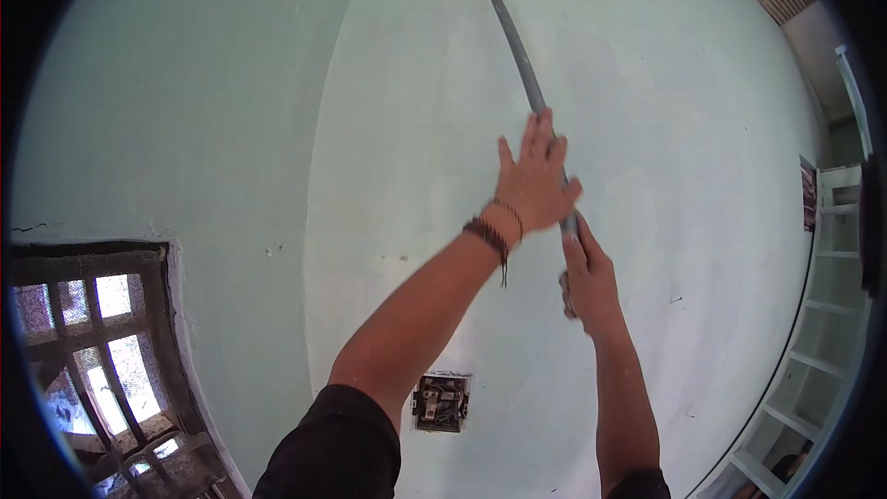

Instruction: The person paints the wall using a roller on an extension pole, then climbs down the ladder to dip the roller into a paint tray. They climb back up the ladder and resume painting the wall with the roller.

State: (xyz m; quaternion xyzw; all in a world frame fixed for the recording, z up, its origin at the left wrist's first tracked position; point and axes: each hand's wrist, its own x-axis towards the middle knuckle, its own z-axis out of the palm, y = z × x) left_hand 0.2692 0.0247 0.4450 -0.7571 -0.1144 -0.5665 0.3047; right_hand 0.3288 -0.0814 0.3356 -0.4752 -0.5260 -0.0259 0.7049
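A long grey pole runs up the pale green wall, its light-coloured tip at the top of the view near the ceiling. My left hand, with dark braided bracelets at the wrist, lies over the pole's middle with its fingers spread; its palm is turned away from me. Below it, my right hand is wrapped round the lower part of the pole. Where the pole's bottom end sits inside the right hand is hidden.
At lower left is a window with bars and mesh. An open electrical box with exposed wiring is set in the wall below my arms. White shelving or a ladder-like frame stands along the right. Ceiling edge shows at upper right.
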